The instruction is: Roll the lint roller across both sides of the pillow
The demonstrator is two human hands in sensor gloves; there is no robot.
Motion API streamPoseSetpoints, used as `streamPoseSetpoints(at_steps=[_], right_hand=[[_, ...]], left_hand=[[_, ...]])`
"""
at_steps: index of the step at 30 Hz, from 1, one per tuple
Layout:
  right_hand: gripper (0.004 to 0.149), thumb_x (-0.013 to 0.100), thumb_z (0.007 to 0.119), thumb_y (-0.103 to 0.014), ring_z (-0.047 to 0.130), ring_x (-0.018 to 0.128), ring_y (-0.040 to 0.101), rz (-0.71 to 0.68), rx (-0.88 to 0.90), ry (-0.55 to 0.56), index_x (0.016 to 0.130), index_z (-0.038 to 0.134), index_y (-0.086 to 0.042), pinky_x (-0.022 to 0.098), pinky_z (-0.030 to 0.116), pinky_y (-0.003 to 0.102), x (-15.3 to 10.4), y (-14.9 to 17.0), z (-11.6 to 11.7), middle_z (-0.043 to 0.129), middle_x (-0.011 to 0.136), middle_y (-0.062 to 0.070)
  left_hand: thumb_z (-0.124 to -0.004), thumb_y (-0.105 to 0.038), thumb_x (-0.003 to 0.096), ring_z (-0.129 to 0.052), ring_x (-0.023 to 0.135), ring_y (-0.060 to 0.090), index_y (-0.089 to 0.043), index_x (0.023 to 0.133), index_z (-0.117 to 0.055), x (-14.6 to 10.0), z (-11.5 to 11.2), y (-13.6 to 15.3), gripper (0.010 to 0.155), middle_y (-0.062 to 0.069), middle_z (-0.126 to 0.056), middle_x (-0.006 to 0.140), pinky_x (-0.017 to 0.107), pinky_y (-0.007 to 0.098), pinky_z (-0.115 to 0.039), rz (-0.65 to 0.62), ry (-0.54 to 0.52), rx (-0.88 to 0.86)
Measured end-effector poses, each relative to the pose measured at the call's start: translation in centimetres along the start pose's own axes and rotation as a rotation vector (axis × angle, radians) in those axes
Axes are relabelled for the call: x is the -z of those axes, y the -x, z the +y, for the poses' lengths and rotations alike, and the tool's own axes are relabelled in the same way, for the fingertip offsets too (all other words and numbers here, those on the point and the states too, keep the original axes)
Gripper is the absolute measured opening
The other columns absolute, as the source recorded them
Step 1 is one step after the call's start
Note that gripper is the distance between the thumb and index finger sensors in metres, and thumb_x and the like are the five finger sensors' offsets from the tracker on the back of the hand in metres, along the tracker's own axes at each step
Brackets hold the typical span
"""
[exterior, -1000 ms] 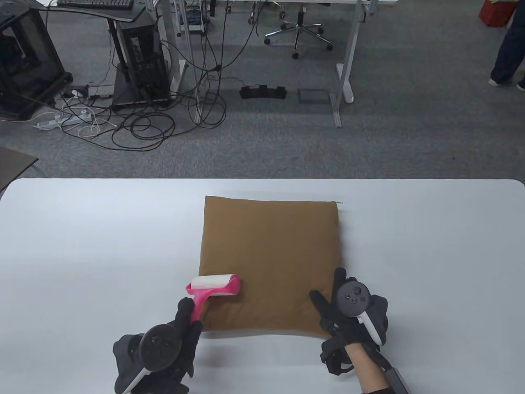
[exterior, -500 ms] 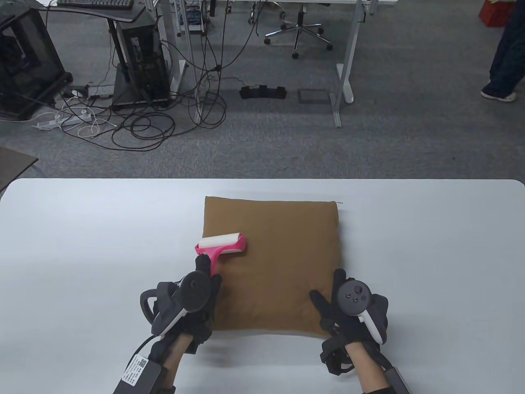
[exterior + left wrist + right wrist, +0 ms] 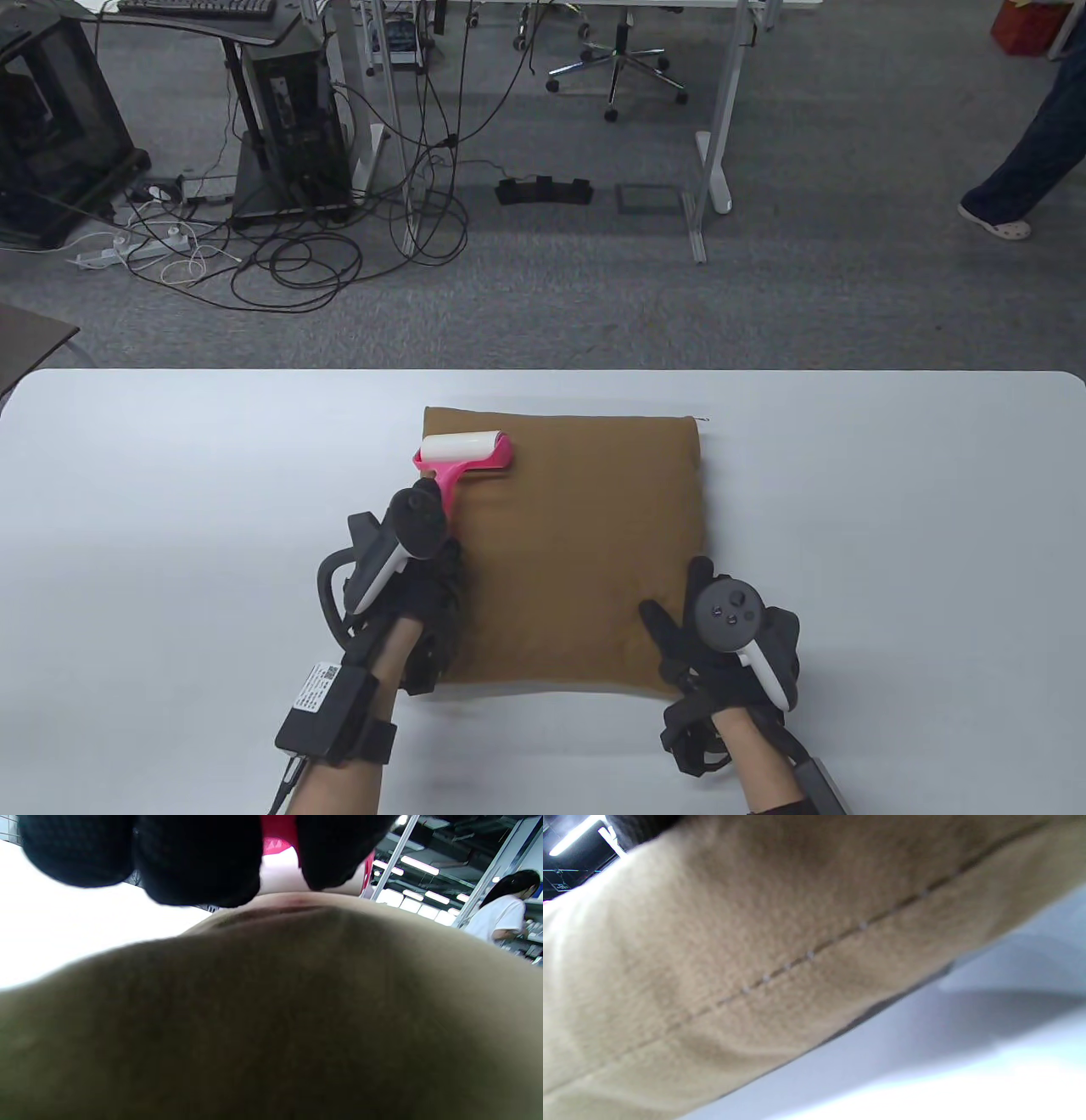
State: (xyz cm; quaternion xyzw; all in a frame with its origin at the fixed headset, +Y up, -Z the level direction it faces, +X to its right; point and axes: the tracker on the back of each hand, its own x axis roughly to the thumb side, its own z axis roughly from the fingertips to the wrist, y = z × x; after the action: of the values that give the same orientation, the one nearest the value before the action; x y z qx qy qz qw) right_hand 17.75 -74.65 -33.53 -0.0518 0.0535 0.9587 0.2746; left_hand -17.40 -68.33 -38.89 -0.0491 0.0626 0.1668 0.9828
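Observation:
A square brown pillow (image 3: 577,543) lies flat in the middle of the white table (image 3: 170,526). My left hand (image 3: 424,543) grips the pink handle of a lint roller (image 3: 465,454). Its white roll rests on the pillow near the far left corner. My right hand (image 3: 708,632) rests flat on the pillow's near right corner, fingers spread. In the left wrist view my gloved fingers (image 3: 199,857) are around the pink handle (image 3: 278,834) above the pillow (image 3: 271,1014). The right wrist view shows the pillow's seamed edge (image 3: 780,955) on the table.
The table's far edge (image 3: 543,371) runs just beyond the pillow. Past it lie grey carpet, a cable tangle (image 3: 297,255), desk legs and an office chair. A person's leg (image 3: 1018,178) shows at the far right.
My left hand has pushed the lint roller away from me along the pillow's left side, from near the front edge to near the far edge. My right hand has stayed put.

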Motion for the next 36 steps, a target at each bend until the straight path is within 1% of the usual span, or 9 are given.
streamPoseSetpoints(at_steps=[2,8,13,23,27,28,30,34,36], right_hand=[[0.084,0.058,0.056,-0.059,0.065,0.089,0.058,0.0,0.001,-0.003,0.113,0.016,-0.009,0.056,0.061,0.07,0.0,0.0,0.0,0.025,0.112,0.041],[0.084,0.057,0.056,-0.059,0.065,0.089,0.058,0.001,0.008,-0.007,0.113,0.016,-0.01,0.056,0.061,0.069,0.0,0.0,0.0,0.024,0.112,0.041],[0.084,0.058,0.055,-0.059,0.065,0.089,0.058,0.0,0.01,-0.009,0.113,0.016,-0.01,0.056,0.061,0.069,0.0,0.1,0.0,0.024,0.112,0.041],[0.084,0.058,0.055,-0.059,0.065,0.089,0.058,0.0,0.019,-0.016,0.112,0.015,-0.01,0.056,0.061,0.069,-0.2,0.3,0.1,0.024,0.112,0.041],[0.083,0.058,0.054,-0.059,0.065,0.089,0.058,-0.001,0.012,-0.015,0.112,0.015,-0.01,0.056,0.061,0.069,-0.2,0.3,0.1,0.024,0.112,0.042],[0.083,0.058,0.054,-0.059,0.065,0.089,0.058,-0.001,0.013,-0.016,0.112,0.014,-0.01,0.056,0.061,0.069,-0.2,0.3,0.1,0.024,0.112,0.042],[0.083,0.058,0.054,-0.059,0.065,0.089,0.058,0.002,0.02,-0.018,0.112,0.014,-0.01,0.057,0.061,0.069,-0.3,0.4,0.1,0.024,0.112,0.042],[0.083,0.058,0.054,-0.059,0.064,0.089,0.058,0.004,0.027,-0.022,0.112,0.013,-0.011,0.057,0.061,0.069,-0.3,0.4,0.2,0.024,0.112,0.042],[0.083,0.058,0.054,-0.059,0.065,0.089,0.058,0.003,0.025,-0.018,0.112,0.013,-0.01,0.056,0.061,0.069,-0.3,0.4,0.2,0.024,0.112,0.042]], left_hand=[[-0.081,-0.045,0.0491,-0.097,0.023,0.014,-0.024,0.11,-0.031,-0.4,0.1,0.3,0.082,0.01,-0.092,0.073,0.036,0.048,-0.084,-0.032,-0.025,0.005],[-0.086,-0.042,0.0458,-0.1,0.018,0.017,-0.015,0.107,-0.048,-2.1,0.9,1.7,0.078,0.009,-0.1,0.06,0.033,0.049,-0.086,-0.126,-0.123,-0.031],[-0.088,-0.042,0.0439,-0.098,0.011,0.017,-0.011,0.104,-0.059,-5.1,2.0,3.1,0.074,0.01,-0.103,0.05,0.027,0.048,-0.087,-0.162,-0.178,-0.009],[-0.093,-0.042,0.0422,-0.097,0.008,0.015,-0.01,0.102,-0.065,-10.0,2.5,6.0,0.074,0.01,-0.104,0.044,0.025,0.048,-0.087,-0.214,-0.074,-0.063],[-0.086,-0.045,0.0466,-0.096,0.009,0.013,-0.007,0.103,-0.063,-10.9,2.6,7.4,0.072,0.009,-0.102,0.045,0.025,0.047,-0.087,-0.192,-0.017,-0.207],[-0.081,-0.045,0.0491,-0.095,0.009,0.012,-0.005,0.104,-0.061,-11.0,2.6,7.6,0.07,0.008,-0.101,0.045,0.025,0.046,-0.087,-0.184,-0.027,-0.238],[-0.077,-0.042,0.0504,-0.095,0.011,0.013,0.0,0.102,-0.059,-11.1,2.4,7.9,0.069,0.01,-0.1,0.047,0.026,0.048,-0.086,-0.169,-0.061,-0.355],[-0.08,-0.038,0.0492,-0.096,0.009,0.013,0.005,0.098,-0.065,-12.1,3.3,7.5,0.067,0.013,-0.102,0.045,0.024,0.048,-0.087,-0.215,-0.181,-0.421],[-0.08,-0.038,0.0494,-0.096,0.008,0.013,0.005,0.098,-0.065,-12.9,3.8,6.7,0.066,0.013,-0.102,0.045,0.024,0.047,-0.087,-0.252,-0.194,-0.415]])
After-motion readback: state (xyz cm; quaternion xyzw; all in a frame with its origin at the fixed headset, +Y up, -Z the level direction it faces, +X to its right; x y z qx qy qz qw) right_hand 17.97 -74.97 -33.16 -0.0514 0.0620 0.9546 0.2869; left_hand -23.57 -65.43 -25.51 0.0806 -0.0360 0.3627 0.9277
